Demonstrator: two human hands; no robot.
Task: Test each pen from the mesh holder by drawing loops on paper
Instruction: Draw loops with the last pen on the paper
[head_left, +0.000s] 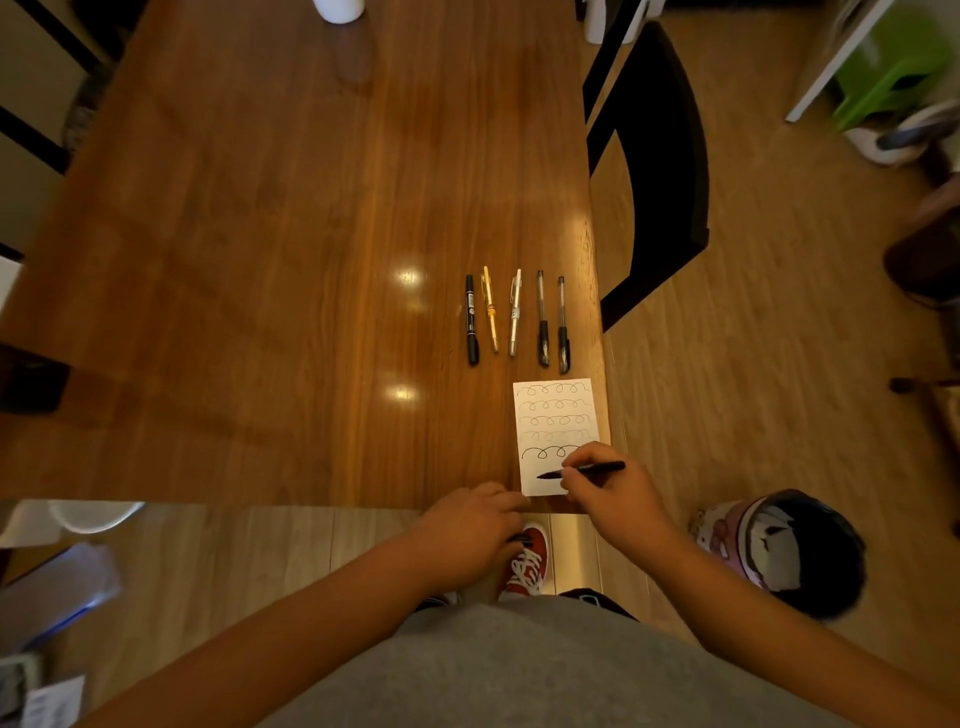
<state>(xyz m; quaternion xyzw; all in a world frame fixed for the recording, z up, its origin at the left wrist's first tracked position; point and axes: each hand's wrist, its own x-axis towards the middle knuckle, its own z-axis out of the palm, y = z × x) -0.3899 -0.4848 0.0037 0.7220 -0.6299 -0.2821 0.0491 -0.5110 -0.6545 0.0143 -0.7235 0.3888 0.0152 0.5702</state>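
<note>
Your right hand (608, 493) grips the black pen (582, 469), its tip over the paper (550, 415) at the near right corner of the table (260, 260), placed to start a new loop row. Your left hand (467, 535) steadies the paper's near corner; whether its fingers grasp anything cannot be told.

home dining room, wooden table (260, 260), chair (660, 171)

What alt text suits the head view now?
Right hand holds a black pen, tip on a paper bearing five rows of loops. Left hand rests at the paper's near corner. Five more pens lie in a row beyond it.
</note>
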